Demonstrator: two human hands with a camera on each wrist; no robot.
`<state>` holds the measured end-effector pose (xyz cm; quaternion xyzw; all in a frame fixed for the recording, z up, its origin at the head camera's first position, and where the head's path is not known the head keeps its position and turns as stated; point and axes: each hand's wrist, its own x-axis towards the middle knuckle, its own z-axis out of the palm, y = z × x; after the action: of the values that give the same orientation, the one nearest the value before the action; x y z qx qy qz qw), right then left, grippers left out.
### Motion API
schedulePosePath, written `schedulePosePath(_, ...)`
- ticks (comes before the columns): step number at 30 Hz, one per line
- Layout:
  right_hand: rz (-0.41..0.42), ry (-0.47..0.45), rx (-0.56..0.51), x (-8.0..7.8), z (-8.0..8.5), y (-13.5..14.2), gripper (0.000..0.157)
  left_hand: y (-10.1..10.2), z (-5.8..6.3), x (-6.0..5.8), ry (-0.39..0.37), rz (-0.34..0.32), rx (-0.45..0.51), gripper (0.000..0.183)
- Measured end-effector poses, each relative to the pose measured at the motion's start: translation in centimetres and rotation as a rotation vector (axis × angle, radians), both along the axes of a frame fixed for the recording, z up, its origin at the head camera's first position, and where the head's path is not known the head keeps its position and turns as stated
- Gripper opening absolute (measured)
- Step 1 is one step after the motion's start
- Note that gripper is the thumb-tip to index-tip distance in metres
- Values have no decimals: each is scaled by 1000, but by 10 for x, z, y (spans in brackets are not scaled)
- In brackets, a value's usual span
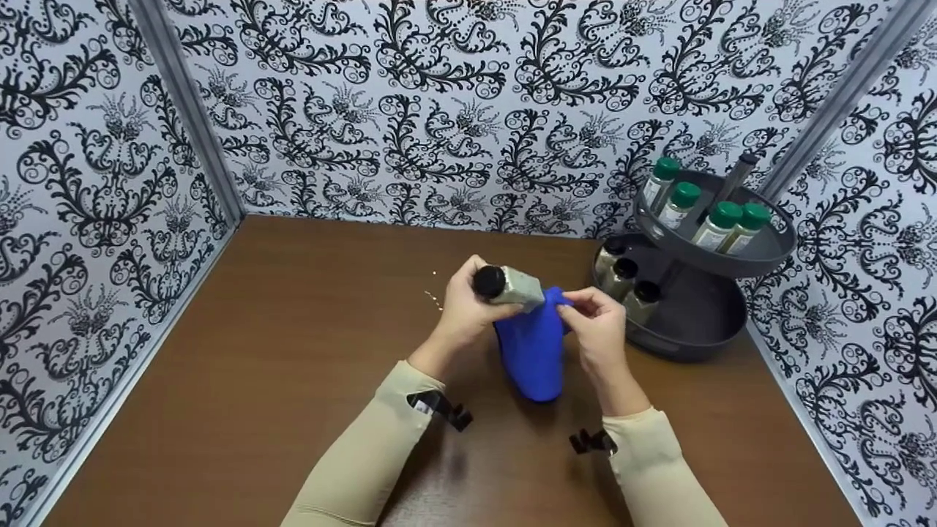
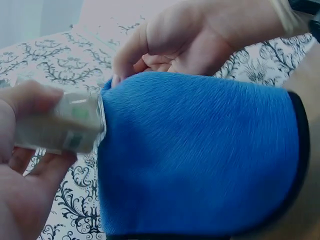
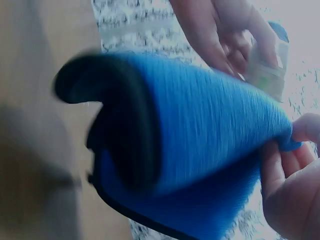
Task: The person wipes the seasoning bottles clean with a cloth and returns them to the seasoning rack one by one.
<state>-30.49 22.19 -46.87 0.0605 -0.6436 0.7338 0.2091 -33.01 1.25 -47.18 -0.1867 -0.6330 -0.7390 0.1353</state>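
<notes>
In the head view my left hand (image 1: 465, 311) grips a clear spice jar (image 1: 521, 289) with a black cap, tilted so its base points right against a blue cloth. Pale contents show through the jar's wall. The blue cloth (image 1: 534, 351) has a dark edging and hangs folded over, its upper end pinched by the thumb and fingers of my right hand (image 1: 596, 326). Seen from the left wrist, the base of the jar (image 2: 75, 122) meets the edge of the cloth (image 2: 195, 155). From the right wrist, the cloth (image 3: 210, 110) curls over, with my right fingertips on its corner.
A dark two-tier round stand (image 1: 684, 329) is at the right. Several green-capped jars (image 1: 717, 227) occupy its upper tier, and black-capped jars (image 1: 622, 278) its lower one. Small pale crumbs (image 1: 433, 298) lie on the brown table (image 1: 293, 307). Patterned walls enclose the back and sides.
</notes>
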Motion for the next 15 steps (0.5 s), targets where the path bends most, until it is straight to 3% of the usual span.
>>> schedulePosePath(4, -166, 60, 142, -5, 4, 16, 14, 2, -5, -4, -32, 136, -63, 49)
schedulePosePath(8, -261, 155, 428, -4, 0, 18, 15, -3, -4, -8, -65, 230, -27, 47)
schedulePosePath(11, -164, 173, 682, -2, -11, 5, 17, -10, 1, -10, -77, 276, 30, 47)
schedulePosePath(13, -21, 153, 849, -1, -21, -6, 18, -16, 6, -10, -81, 298, 62, 47)
schedulePosePath(15, 176, 120, 985, 1, -30, -15, 22, -21, 10, -11, -86, 309, 89, 47)
